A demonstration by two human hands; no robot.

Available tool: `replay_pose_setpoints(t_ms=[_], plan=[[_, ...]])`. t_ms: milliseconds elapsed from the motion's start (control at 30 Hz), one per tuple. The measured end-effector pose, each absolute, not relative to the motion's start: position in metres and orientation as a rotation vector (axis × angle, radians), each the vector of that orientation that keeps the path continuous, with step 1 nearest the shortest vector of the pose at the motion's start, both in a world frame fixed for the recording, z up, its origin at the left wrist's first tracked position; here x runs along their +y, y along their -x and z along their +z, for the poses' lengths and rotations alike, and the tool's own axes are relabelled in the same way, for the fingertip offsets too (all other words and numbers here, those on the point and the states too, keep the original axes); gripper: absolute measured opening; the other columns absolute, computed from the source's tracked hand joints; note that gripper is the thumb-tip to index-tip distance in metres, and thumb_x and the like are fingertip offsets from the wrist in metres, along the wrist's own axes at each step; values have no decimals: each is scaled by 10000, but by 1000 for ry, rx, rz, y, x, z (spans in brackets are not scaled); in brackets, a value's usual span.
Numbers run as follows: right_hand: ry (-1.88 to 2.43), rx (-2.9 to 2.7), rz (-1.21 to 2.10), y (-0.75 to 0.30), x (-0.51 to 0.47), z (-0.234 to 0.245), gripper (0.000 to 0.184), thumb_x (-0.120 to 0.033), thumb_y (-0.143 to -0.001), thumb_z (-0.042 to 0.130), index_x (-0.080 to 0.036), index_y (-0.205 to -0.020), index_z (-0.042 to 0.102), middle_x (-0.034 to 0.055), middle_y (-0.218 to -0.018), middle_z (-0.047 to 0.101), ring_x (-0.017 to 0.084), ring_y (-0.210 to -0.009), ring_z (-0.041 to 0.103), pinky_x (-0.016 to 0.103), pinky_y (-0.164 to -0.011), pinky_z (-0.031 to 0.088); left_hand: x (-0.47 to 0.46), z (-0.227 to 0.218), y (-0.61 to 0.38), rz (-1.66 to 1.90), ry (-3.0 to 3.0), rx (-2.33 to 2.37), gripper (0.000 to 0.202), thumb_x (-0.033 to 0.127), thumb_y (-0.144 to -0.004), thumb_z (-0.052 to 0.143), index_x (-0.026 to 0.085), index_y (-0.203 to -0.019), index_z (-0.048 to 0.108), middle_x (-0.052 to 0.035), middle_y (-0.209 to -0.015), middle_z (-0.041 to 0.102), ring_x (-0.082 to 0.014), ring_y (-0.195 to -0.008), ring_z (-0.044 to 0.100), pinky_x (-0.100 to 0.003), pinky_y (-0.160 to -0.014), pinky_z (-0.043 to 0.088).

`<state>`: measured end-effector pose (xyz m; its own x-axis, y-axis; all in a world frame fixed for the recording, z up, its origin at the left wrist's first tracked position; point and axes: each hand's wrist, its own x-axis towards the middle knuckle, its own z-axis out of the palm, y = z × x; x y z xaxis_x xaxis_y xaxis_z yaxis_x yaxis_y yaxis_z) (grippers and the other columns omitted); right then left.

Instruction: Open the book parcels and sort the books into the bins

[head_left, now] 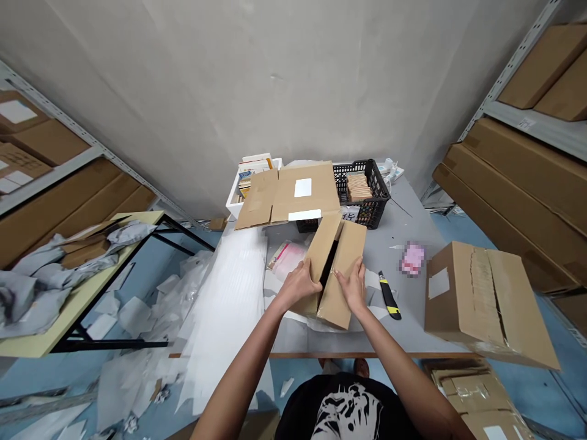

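Both my hands are on a brown cardboard box (345,260) that stands tilted on the grey table, a dark gap showing between its two top flaps. My left hand (300,286) grips the left flap, thumb at the gap. On the opposite side, my right hand (352,286) wraps round the right flap with its thumb on top. What lies inside the box cannot be seen. Just left of it is a pink and white packet (290,256), partly covered. A black and yellow utility knife (389,296) lies right of my right hand.
Behind the box lies a flattened carton (302,186), near a black crate (373,195) and a white bin (233,205) of books. White foam sheets (229,293) hang over the front edge. A larger carton (477,299) stands at right; loaded shelves (532,119) flank the table.
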<state>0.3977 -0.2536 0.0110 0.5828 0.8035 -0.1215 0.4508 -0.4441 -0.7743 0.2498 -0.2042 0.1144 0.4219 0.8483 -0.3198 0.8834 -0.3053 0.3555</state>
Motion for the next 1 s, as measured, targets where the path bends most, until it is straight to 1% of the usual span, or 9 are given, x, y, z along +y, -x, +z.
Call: replay_pose_setpoints(t_ms=[300, 400, 467, 567, 667, 733, 833, 900, 1000], plan=[[2058, -1005, 610, -398, -251, 3, 963, -624, -793, 450, -76, -1506, 106, 256, -1500, 248, 385, -1327, 360, 488, -969, 406, -203, 116, -250, -92, -2207, 1457, 533, 366, -703, 573, 201, -1195, 453, -97, -1147, 631, -271, -1024, 627, -332, -803, 464], [1982, -1017, 648, -404, -252, -2, 978, -654, -788, 441, -84, -1506, 102, 242, -1504, 247, 359, -1362, 305, 478, -1008, 375, -207, 115, -259, -165, -2207, 1558, 653, 423, -705, 575, 170, -1280, 398, -136, -1225, 587, -297, -1057, 617, -349, -824, 454], [1943, -1026, 652, -417, -260, -10, 895, -642, -832, 369, -96, -1502, 136, 221, -1498, 271, 333, -1380, 274, 476, -1049, 331, -211, 114, -266, -221, -2190, 1640, 745, 447, -706, 569, 142, -1345, 338, -173, -1287, 543, -318, -1069, 613, -363, -828, 451], [2066, -1072, 532, -452, -284, -36, 685, -500, -918, 240, -89, -1466, 261, 213, -1437, 366, 318, -1351, 300, 488, -1070, 290, -219, 112, -276, -244, -2160, 1732, 804, 482, -739, 526, 109, -1404, 269, -235, -1395, 439, -356, -1063, 615, -403, -827, 456], [2357, -1193, 391, -487, -318, -72, 600, -339, -899, 338, -37, -1417, 342, 259, -1399, 385, 352, -1306, 323, 499, -1037, 315, -228, 109, -288, -227, -2156, 1785, 860, 505, -783, 474, 96, -1470, 157, -281, -1505, 258, -394, -1043, 618, -463, -819, 466], [2531, -1273, 388, -501, -337, -96, 623, -281, -854, 446, -14, -1407, 340, 285, -1393, 379, 368, -1285, 333, 498, -1019, 330, -234, 108, -296, -232, -2192, 1788, 830, 492, -817, 448, 173, -1501, 102, -259, -1553, 141, -383, -983, 643, -479, -779, 481], [2658, -1322, 508, -507, -354, -124, 635, -212, -820, 509, -27, -1405, 345, 276, -1311, 461, 350, -1222, 397, 468, -983, 375, -238, 108, -302, -258, -2371, 1742, 674, 451, -871, 417, 290, -1485, 193, -188, -1583, 83, -397, -1087, 593, -484, -764, 495], [2671, -1304, 577, -507, -358, -134, 601, -167, -824, 485, -60, -1403, 366, 254, -1256, 501, 336, -1186, 421, 446, -935, 414, -236, 108, -302, -246, -2604, 1634, 572, 412, -894, 414, 247, -1435, 327, -167, -1575, 153, -427, -1297, 407, -542, -897, 446], [2677, -1224, 611, -508, -356, -141, 578, -146, -827, 473, -75, -1394, 383, 255, -1245, 490, 341, -1181, 410, 443, -887, 435, -225, 110, -294, -231, -2938, 1176, 400, 343, -926, 391, 169, -1258, 528, -166, -1480, 367, -344, -1414, 234, -554, -1109, 235]])
